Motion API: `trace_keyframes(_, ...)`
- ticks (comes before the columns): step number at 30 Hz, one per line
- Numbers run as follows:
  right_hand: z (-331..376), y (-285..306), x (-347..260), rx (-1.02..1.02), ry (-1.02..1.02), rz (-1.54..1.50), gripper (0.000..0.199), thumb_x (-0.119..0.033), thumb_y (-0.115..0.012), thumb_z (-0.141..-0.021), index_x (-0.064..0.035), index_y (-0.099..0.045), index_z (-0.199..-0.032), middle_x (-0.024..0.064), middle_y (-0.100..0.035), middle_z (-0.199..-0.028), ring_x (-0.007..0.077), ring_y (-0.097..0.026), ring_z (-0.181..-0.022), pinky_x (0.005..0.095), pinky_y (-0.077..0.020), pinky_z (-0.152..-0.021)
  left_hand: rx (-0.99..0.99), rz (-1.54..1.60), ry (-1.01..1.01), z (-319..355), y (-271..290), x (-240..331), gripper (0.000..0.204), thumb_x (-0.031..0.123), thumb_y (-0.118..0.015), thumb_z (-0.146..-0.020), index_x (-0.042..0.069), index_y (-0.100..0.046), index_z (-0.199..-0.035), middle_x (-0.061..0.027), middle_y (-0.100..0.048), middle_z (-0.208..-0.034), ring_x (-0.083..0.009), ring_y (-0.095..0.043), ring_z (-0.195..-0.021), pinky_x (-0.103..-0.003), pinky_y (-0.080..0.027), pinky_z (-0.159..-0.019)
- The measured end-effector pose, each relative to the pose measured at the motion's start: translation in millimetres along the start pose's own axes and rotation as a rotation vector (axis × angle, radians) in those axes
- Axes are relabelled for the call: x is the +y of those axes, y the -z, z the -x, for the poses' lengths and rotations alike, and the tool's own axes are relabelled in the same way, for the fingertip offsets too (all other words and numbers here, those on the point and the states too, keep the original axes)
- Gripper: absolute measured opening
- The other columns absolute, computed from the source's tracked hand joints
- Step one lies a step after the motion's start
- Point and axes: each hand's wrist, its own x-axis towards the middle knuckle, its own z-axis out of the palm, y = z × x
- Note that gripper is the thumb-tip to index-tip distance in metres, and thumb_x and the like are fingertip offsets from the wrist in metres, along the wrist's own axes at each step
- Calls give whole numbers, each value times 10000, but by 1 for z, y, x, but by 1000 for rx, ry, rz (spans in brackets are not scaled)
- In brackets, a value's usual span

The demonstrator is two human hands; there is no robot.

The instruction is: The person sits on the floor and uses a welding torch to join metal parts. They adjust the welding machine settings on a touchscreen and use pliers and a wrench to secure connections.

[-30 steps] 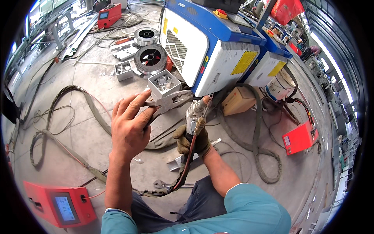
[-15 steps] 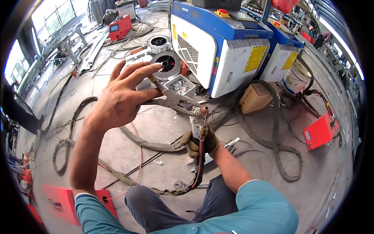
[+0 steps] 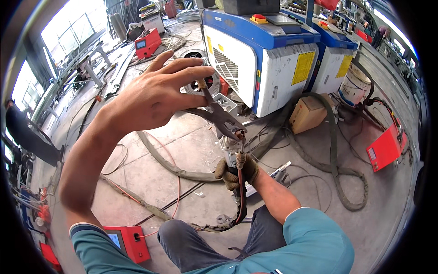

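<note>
Left hand, upper centre-left, fingers spread, gripping pliers whose tips meet the torch nozzle at frame centre. Gloved right hand, just below, wrapped around torch. Blue-white machine behind, upper centre.

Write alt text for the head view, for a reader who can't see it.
The person's bare left hand holds dark pliers with their tips at the nozzle of a welding torch, which the gloved right hand holds upright. Behind them, a blue and white machine stands on the concrete floor among cables.
</note>
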Motion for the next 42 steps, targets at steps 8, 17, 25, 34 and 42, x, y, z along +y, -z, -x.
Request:
trace_keyframes(8,2,-4,12,-152,-34,-147,954,-758,-549,-939,151,-659,-1206,79,-555,-612,195,-497,-487,356,-448,-509,-86,-27,-153,-20,20,8,334,66,-687,-814,201,-776,-1105,-73,-588,-1362,-308,-465,-1470,-640,-298,-1239)
trace_keyframes(17,-25,-5,30,-118,-213,-196,816,-734,-693,-875,-57,-616,-1323,187,-712,-1017,206,-633,-598,407,-527,-531,-133,-166,-329,-3,46,8,339,88,-727,-777,16,-573,-1070,-183,-642,-1073,-368,-670,-1010,-460,-583,-862)
trace_keyframes(25,-33,-12,35,-16,-216,-11,911,-784,-645,-881,75,-691,-1181,112,-637,-703,220,-614,-581,387,-535,-571,-304,-244,-174,19,49,13,362,91,-676,-734,31,-637,-1088,-95,-579,-987,-287,-607,-925,-415,-523,-896)
trace_keyframes(34,-28,-16,40,25,-273,-65,800,-721,-689,-887,29,-687,-1167,189,-714,-896,268,-663,-593,428,-575,-559,-345,-267,-130,36,51,26,326,126,-694,-748,49,-649,-1062,-98,-563,-971,-283,-599,-912,-409,-514,-860)
trace_keyframes(42,-23,-30,37,99,-283,-149,671,-656,-661,-952,5,-697,-1065,156,-682,-728,264,-667,-600,426,-568,-590,-368,-244,-80,46,50,29,311,101,-684,-762,45,-640,-1064,-100,-561,-974,-285,-596,-923,-417,-509,-849)
